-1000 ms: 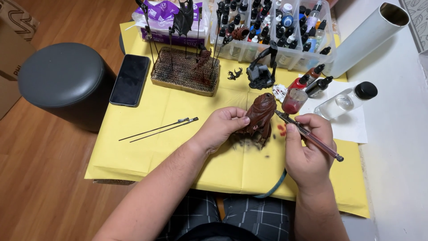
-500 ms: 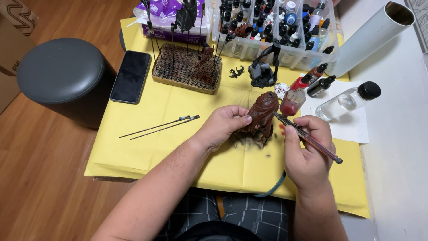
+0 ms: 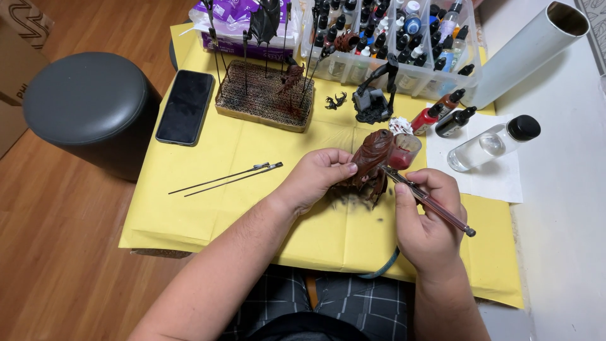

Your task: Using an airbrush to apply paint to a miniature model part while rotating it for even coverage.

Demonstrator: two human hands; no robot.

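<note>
The brown ribbed figure (image 3: 374, 158) sits just above the yellow paper sheet (image 3: 252, 164), pinched at its side by the left hand (image 3: 315, 177), fingers curled closed on it. Looks like light, hard plastic with thin bits underneath, so probably fragile; the chunky body seems the safest place to grab. The right hand (image 3: 429, 221) is wrapped shut around a slim airbrush (image 3: 426, 201), tip right at the figure. Behind: a cardboard block (image 3: 265, 98) stuck with wire stands, and a clear tray of paint bottles (image 3: 391, 44).
</note>
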